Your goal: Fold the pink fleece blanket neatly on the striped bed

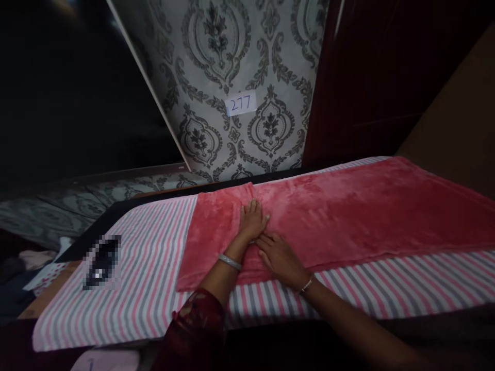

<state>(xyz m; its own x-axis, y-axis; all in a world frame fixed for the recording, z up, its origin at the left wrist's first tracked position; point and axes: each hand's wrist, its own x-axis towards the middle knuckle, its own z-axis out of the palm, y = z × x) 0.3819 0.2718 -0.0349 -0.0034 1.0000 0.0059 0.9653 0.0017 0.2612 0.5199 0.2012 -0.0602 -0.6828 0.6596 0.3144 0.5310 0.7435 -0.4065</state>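
A plush coral-red blanket (359, 211) lies across a striped cloth (147, 268), its left end folded over into a double layer. My left hand (253, 220) rests flat on that fold near its edge, fingers pointing away from me. Just right of it and closer to me, my right hand (276, 255) lies on the blanket with its fingers stretched out, their tips near my left wrist. Both hands press on the fabric from above, and neither grips it.
A dark, blurred-out object (101, 263) sits on the striped cloth at the left. Behind stands a patterned wall (216, 67) with a paper label (241, 103) reading 277. A large dark screen (77, 93) is at upper left, a dark red panel (367, 77) at upper right.
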